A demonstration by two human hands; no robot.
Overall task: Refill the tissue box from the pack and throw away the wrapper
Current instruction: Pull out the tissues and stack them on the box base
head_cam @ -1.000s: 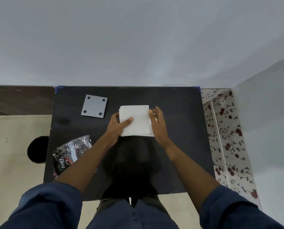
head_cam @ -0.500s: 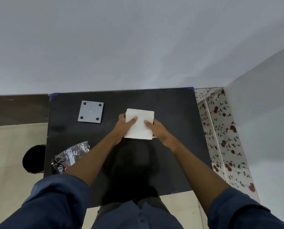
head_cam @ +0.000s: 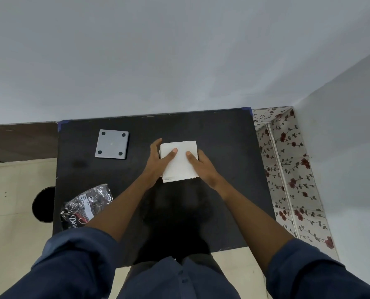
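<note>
A white stack of tissues [head_cam: 180, 167] sits in the middle of the black table [head_cam: 222, 147]. My left hand [head_cam: 158, 160] grips its left side, thumb on top. My right hand [head_cam: 203, 165] grips its right side, thumb also on top. A grey square plate with four dark dots, which may be the tissue box lid or base [head_cam: 112, 144], lies flat at the far left of the table. The crumpled dark shiny wrapper [head_cam: 84, 207] lies at the table's near left edge, partly behind my left arm.
A black round bin [head_cam: 42, 205] stands on the floor just left of the table. A floral-patterned surface [head_cam: 287, 169] runs along the table's right side. A plain grey wall rises behind the table.
Both thumbs have slid further onto the top of the stack and the hands have closed in on its sides. The view has shifted slightly.
</note>
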